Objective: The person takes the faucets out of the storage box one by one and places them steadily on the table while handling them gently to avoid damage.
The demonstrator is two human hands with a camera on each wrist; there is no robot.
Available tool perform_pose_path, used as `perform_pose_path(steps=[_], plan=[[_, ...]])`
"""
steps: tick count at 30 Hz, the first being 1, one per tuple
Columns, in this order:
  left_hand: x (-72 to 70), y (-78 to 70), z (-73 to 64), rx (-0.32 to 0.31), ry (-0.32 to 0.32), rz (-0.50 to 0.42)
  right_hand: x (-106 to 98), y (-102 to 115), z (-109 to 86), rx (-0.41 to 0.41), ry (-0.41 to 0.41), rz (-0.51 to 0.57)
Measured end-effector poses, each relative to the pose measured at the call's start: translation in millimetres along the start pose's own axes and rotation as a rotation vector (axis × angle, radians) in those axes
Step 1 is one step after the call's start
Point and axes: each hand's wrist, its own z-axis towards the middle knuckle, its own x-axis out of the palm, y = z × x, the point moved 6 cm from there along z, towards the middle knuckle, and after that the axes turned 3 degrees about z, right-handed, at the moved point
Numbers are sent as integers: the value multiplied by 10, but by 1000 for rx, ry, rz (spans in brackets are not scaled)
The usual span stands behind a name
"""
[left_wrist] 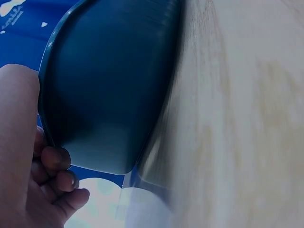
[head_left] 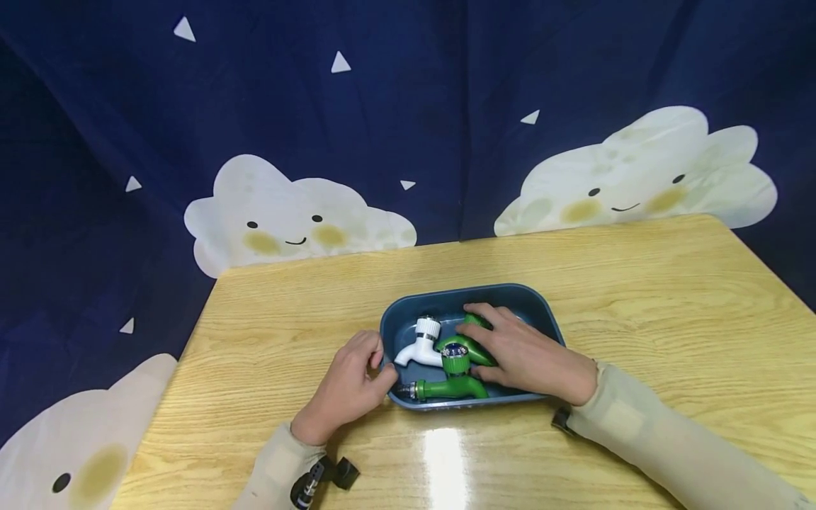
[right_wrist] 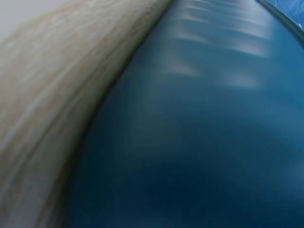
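A blue plastic bin (head_left: pixel 524 303) holds a white faucet (head_left: pixel 423 350) and two green faucets. The front green faucet (head_left: pixel 446 389) lies along the near wall, its dark threaded end to the left. My right hand (head_left: pixel 525 354) reaches in from the right and grips the rear green faucet (head_left: pixel 477 351), covering part of it. At the bin's left end my left hand (head_left: pixel 349 382) holds the rim, with curled fingers. The left wrist view shows this hand (left_wrist: pixel 45 185) by the bin's corner; in the right wrist view only the bin's outer wall (right_wrist: pixel 199 142) and tabletop appear.
The bin stands on a light wooden table (head_left: pixel 287 319). Behind the table hangs a dark blue curtain (head_left: pixel 446 106) printed with clouds and white triangles. A black strap with a small device (head_left: pixel 325 473) sits on the left wrist.
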Motion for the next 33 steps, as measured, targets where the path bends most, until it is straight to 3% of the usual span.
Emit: perform_pose_path(steps=[33], plan=[[-1, -15, 3, 15, -11, 13, -29, 31, -7, 0, -35, -52]])
